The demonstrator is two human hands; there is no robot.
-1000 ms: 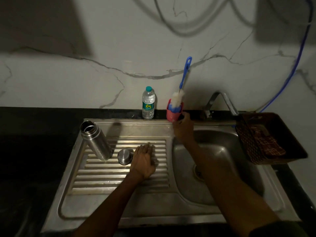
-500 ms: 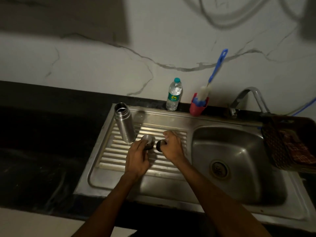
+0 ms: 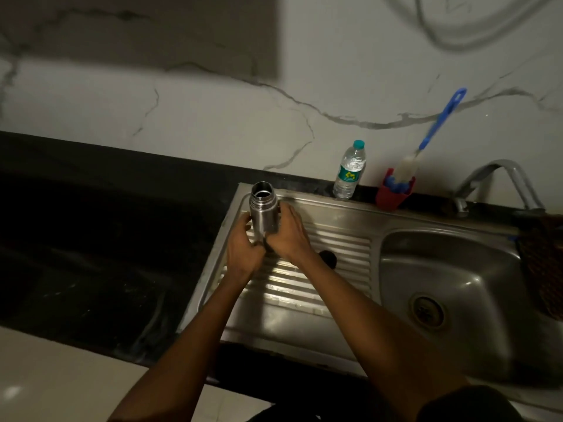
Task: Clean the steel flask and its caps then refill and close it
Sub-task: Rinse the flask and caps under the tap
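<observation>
Both hands are on the steel flask (image 3: 263,210), which stands open-mouthed and upright at the far left corner of the ridged draining board (image 3: 341,260) of the steel sink (image 3: 451,278). The left hand (image 3: 243,251) wraps the lower body from the near left side, fingers curled round it in a firm grip. The right hand (image 3: 289,236) comes in from the right, its fingers laid along the flask's side and its thumb seeming to reach round the front, so it too looks to be grasping the flask, though the light is poor and the fingers are only partly clear. The bottom of the flask is hidden behind the two hands, so I cannot tell whether it rests on the board or is lifted just off it.

A dark round cap (image 3: 328,257) lies on the ridges just beside the right wrist. Along the back edge, against the marble wall, stand a clear water bottle (image 3: 349,172) with a teal cap and, near it to the right, a red cup (image 3: 393,194) holding a bottle brush (image 3: 432,132) with a blue handle, tilted to the right. The tap (image 3: 499,178) arches beyond that, and a dark basket (image 3: 542,263) sits at the sink's right edge. The black surface (image 3: 91,239) stretches off to the left.
</observation>
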